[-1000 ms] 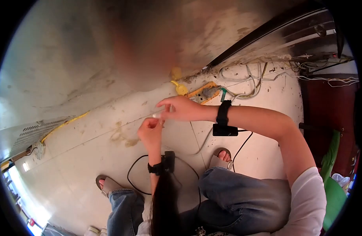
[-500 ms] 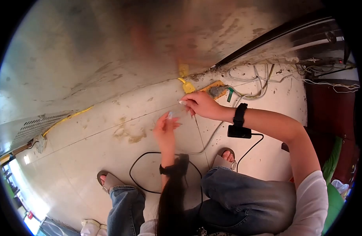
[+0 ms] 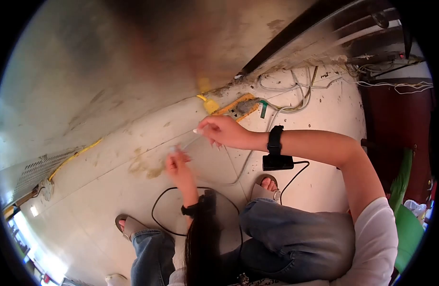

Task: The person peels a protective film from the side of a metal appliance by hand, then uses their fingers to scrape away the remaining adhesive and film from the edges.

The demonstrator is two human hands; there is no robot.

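My right hand is raised over the floor in front of the orange power strip, fingers curled and thumb against the forefinger. Lower and to its left is my left hand, its fingers drawn together and smeared by motion. A faint pale line runs between the two hands; I cannot tell what they pinch. The dusty strip bears a grey, dirt-covered plug at one end. Beside its other end lies a yellow plug against the metal panel. One grey cable curves over the floor towards my left wrist.
A stained metal panel rises ahead. Tangled grey cables and a green tag lie right of the strip. Black wrist devices trail a black cable by my feet. Green plastic furniture stands at the right.
My hands have moved left in view, and the left hand has dropped lower, away from the right. The view has shifted, showing more of the orange power strip.
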